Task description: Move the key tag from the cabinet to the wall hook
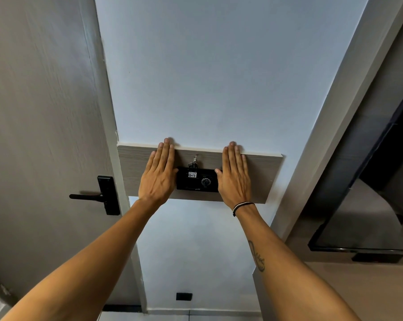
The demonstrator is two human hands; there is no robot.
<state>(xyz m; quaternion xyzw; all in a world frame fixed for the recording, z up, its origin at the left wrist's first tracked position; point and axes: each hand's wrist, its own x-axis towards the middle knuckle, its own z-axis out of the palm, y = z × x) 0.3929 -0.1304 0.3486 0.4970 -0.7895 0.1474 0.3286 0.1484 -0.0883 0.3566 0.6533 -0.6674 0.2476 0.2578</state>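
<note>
Pale blue wall (pixel 219 77), bearing a horizontal wood-grain panel (pixel 265 179) with a white top edge. Grey door (pixel 45 112) at left, with a black lever handle (pixel 89 196); black wall socket (pixel 183 296) low down; dark-framed screen (pixel 369 205) at right. Key tag (pixel 197 180): black, rectangular, with a small white label and a round emblem, hanging from a metal ring on the wall hook (pixel 195 157) at the panel's centre; the label's print is too small to read. Left hand (pixel 158 174) and right hand (pixel 234 176): each grip wide, fingers flat against the panel, flanking the tag and holding nothing. Right wrist carries a cord bracelet (pixel 242 206).
</note>
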